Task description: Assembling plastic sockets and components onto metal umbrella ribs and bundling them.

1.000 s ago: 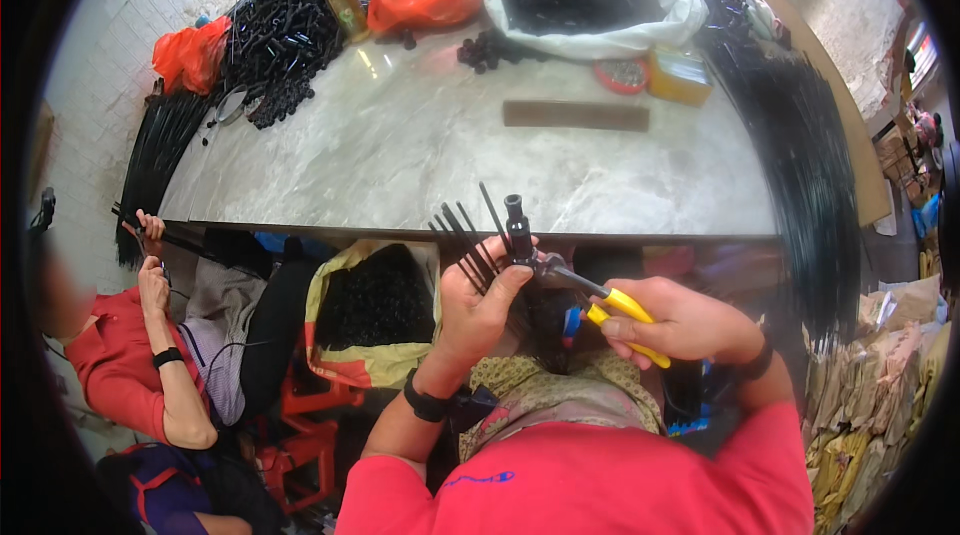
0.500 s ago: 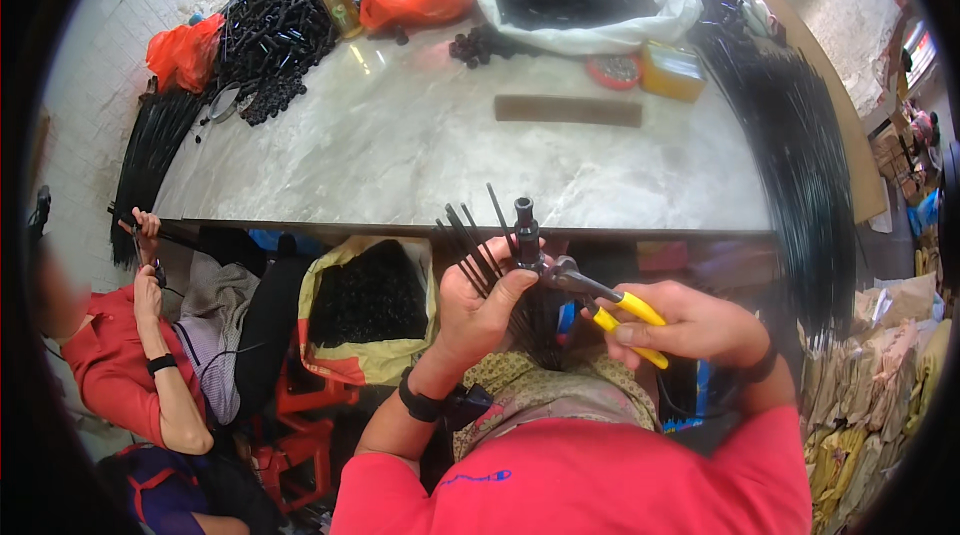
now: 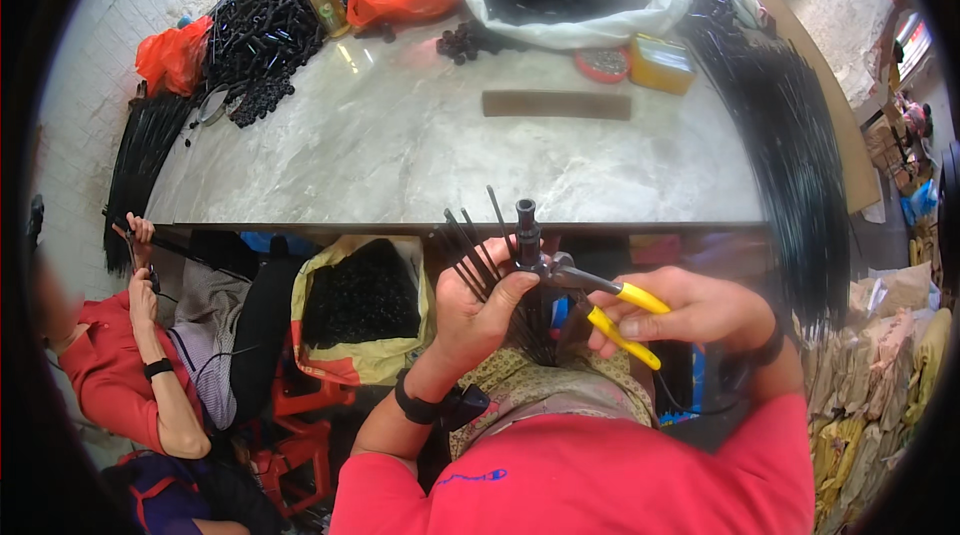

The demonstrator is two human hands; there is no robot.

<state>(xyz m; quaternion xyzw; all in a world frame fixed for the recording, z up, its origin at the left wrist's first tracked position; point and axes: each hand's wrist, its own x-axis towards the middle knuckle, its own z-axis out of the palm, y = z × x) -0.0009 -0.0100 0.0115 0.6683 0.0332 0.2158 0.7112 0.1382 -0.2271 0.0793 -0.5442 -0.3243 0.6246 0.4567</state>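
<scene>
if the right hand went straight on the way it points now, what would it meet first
Likely the black tube in the left hand: the pliers in the right hand point at it and seem to touch it, though depth is unclear.

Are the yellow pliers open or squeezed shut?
Open: the pliers have their yellow handles wide apart in the right hand. Whether they grip anything, I cannot tell.

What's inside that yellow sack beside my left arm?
Through its open top, the yellow sack shows a heap of small black pieces. Whatever lies beneath that upper layer is covered, so I can't tell what's deeper down.
</scene>
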